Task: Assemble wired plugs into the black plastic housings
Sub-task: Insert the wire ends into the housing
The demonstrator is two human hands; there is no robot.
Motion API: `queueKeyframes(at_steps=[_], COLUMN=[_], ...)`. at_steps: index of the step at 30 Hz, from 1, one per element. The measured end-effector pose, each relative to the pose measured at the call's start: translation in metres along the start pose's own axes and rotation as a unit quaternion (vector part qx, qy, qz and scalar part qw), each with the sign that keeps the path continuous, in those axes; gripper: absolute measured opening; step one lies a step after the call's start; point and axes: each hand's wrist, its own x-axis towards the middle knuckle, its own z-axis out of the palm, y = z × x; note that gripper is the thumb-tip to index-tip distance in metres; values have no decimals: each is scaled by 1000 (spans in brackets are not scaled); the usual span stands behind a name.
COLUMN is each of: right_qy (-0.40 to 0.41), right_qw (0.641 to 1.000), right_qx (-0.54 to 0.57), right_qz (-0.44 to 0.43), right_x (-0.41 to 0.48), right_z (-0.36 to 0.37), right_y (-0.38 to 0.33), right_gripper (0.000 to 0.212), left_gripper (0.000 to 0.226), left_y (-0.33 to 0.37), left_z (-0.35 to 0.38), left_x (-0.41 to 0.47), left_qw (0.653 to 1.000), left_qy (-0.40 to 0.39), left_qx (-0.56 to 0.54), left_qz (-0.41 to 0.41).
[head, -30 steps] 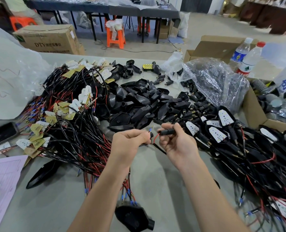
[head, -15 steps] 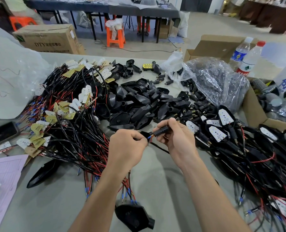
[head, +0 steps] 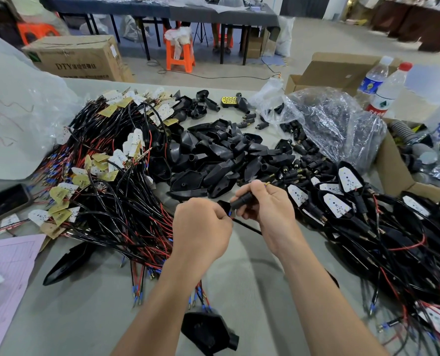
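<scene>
Gripping a small black plug [head: 242, 200] just above centre frame in the curled fingers of the right hand [head: 267, 211], far end tilted toward 2 o'clock. Pinching the blue-tipped wire ends [head: 229, 214] at the plug's 8 o'clock end with the left hand [head: 201, 227], knuckles up, fingers closed tight. Working with both forearms angled in from 6 o'clock. Got loose black housings [head: 213, 158] piled at 12 on the counter [head: 252, 265], wired boards [head: 105, 196] heaped at 9.
</scene>
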Motion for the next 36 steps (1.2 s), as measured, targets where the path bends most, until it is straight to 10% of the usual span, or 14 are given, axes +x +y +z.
queueKeyframes(at_steps=[4,14,36], right_qy=[-27,-2,-39], right_qw=[993,999,994], right_qx=[-105,38,94], right_qz=[-41,13,27], right_x=[5,10,2], right_z=[-1,-6,10], right_y=[-10,-8,-3], right_gripper=[38,40,35], left_gripper=[20,14,29], left_y=[-6,-26,-42], left_z=[2,0,20], left_x=[1,7,18], left_qw=[994,899,811], left_qy=[41,-35,-141], left_qx=[-95,-425,-565], left_qz=[35,-104,-50])
